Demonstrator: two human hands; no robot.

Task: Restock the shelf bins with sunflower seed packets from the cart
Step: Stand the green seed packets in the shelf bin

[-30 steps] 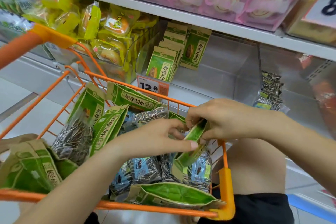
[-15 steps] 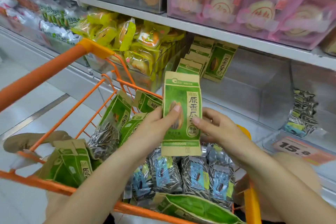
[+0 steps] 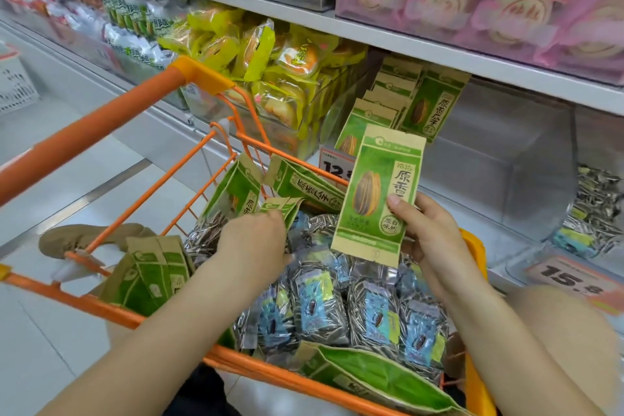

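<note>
Inside the orange cart [image 3: 101,306], nearest the person, silver-and-blue seed packets [image 3: 317,300] lie packed across the floor of the basket, with green packets along its near and left edges. Just above them the left hand [image 3: 251,240] reaches down into the cart, its fingers curled round the top of another green packet [image 3: 287,208] leaning at the far side. To the right of that, above the cart's right rim, the right hand [image 3: 429,233] holds one green sunflower seed packet [image 3: 380,192] upright, face toward the camera, thumb on the front and fingers behind.

Beyond the cart's far rim stands the clear shelf bin [image 3: 489,159], where a short row of matching green packets [image 3: 405,101] stands at its left end; the rest looks bare. Further right, another bin holds silver packets [image 3: 594,213].

The step in hand seems to be gathering packets before shelving. To do it well, I would square the second packet against the first, faces the same way, then stand both upright just beside the existing row.
</note>
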